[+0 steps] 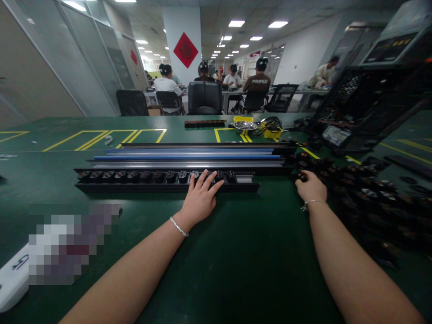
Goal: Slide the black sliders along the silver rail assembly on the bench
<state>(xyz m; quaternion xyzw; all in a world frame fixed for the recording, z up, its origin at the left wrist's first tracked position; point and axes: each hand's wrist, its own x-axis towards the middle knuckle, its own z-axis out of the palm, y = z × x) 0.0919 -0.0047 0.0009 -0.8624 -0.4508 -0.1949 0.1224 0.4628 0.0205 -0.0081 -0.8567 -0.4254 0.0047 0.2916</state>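
Observation:
A long black channel [111, 186] lies across the green table in front of me, with a row of small round black parts [145, 176] set along it. The bare silvery strip [245, 178] shows at its right end. My left hand [201, 198] rests on the channel, fingers spread over the parts right of its middle. To the right, my right hand [312, 186] is closed, with thumb and finger pinched on a small black part [303, 177] at the edge of a pile. The fingers partly hide that part. The pile of black parts [378, 198] spreads beyond this hand.
Behind the channel lie long rails, one with a blue strip [189, 157]. Farther back are a short black strip [204, 123], a metal bowl [245, 127] and cables. An open black case [357, 103] stands at right. A white, partly blurred object [15, 274] lies left. People sit beyond.

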